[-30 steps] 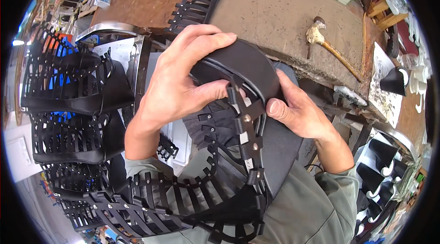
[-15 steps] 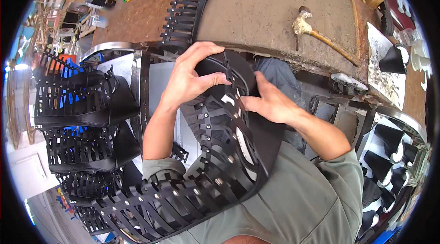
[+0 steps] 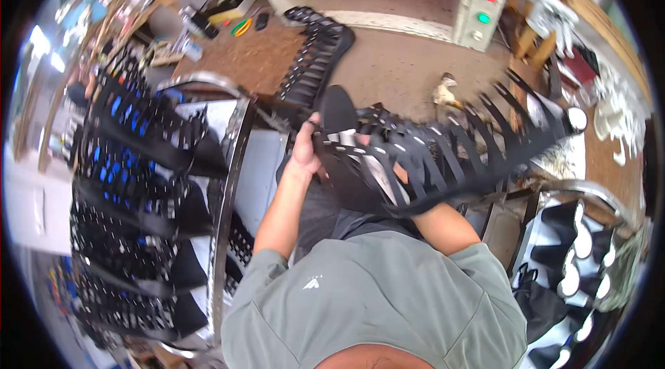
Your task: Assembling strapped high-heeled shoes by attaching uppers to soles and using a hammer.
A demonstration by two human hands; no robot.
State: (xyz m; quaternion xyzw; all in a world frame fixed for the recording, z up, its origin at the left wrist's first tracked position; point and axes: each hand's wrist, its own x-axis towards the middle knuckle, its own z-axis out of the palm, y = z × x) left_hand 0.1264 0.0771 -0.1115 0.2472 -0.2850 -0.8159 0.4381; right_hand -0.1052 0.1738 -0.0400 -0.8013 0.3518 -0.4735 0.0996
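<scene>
A tall black strappy sandal boot (image 3: 443, 168) with metal studs lies across in front of me, its sole end at the left and its open-strapped shaft reaching right. My left hand (image 3: 305, 149) is closed around the sole end, beside the dark rounded piece. My right hand (image 3: 400, 173) shows only as a bit of skin between the straps. The boot covers its fingers, and the forearm passes beneath. Motion blurs the shaft. Another black strappy boot (image 3: 315, 57) lies on the bench beyond.
A hammer (image 3: 447, 92) lies on the bench (image 3: 395, 60), partly behind the boot. A worn white box (image 3: 471, 9) with red and green buttons stands at the back. Several strappy boots (image 3: 138, 209) fill the left rack. On the right rack are black and white pieces (image 3: 561, 230).
The boot has turned: its shaft, which pointed toward my lower left, now extends to the right. My left hand has shifted to its sole end. The right hand has gone behind the straps.
</scene>
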